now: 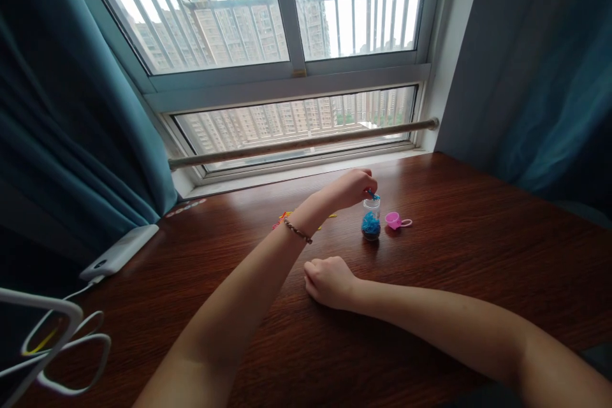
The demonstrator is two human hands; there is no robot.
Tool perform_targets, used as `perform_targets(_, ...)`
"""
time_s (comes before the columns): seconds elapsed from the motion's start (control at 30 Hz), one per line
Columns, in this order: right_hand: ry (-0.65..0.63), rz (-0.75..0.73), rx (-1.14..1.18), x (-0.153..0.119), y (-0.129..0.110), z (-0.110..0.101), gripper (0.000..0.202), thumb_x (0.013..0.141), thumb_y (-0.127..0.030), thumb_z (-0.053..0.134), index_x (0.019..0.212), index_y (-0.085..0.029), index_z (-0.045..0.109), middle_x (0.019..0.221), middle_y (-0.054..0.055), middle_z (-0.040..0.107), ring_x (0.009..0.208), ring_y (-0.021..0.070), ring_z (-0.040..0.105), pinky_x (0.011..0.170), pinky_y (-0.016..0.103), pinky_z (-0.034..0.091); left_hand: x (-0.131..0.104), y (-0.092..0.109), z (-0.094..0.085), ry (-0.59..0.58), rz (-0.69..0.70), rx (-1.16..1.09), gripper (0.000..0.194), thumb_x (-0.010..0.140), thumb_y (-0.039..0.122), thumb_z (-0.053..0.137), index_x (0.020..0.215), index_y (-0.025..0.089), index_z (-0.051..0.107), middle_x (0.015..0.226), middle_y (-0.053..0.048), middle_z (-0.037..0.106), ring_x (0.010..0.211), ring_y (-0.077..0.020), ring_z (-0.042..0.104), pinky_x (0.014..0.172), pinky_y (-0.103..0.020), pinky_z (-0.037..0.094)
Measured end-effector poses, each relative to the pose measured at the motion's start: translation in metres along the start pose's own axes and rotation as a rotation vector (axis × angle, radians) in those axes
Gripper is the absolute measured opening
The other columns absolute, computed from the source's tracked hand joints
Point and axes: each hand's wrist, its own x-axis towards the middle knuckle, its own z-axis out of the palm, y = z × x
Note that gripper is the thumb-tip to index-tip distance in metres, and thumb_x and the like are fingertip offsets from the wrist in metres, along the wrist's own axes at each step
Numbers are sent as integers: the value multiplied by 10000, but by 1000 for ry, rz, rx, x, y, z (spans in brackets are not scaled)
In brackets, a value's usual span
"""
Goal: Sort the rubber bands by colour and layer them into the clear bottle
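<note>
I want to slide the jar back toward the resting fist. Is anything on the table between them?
No. In the head view, only bare wood lies between the right hand and the small jar.

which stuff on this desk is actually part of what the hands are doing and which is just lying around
In use:
- left hand, pinching a small blue piece over the jar
- small clear jar with blue bits inside
- pink lid beside the jar
- right hand, a fist resting on the desk

Lying about:
- white power bank with cable
- coloured bits behind the left wrist
- white wire hanger
</note>
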Motion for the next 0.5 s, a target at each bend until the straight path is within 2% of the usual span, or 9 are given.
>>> perform_targets(0.37,38,-8,-13,0,1,3,219,845,-278,360,833,-165,547,802,65,640,696,210,617,579,288,421,3,3,-4,-39,28,46,126,703,91,595,790,129,678,771,-55,627,648,-107,549,579,-193,389)
perform_targets(0.5,53,-13,-18,0,1,5,219,844,-277,359,821,-163,544,793,63,639,683,208,618,563,283,415,2,1,-3,-28,18,41,204,709,87,583,889,140,662,785,-54,659,668,-117,578,605,-202,408)
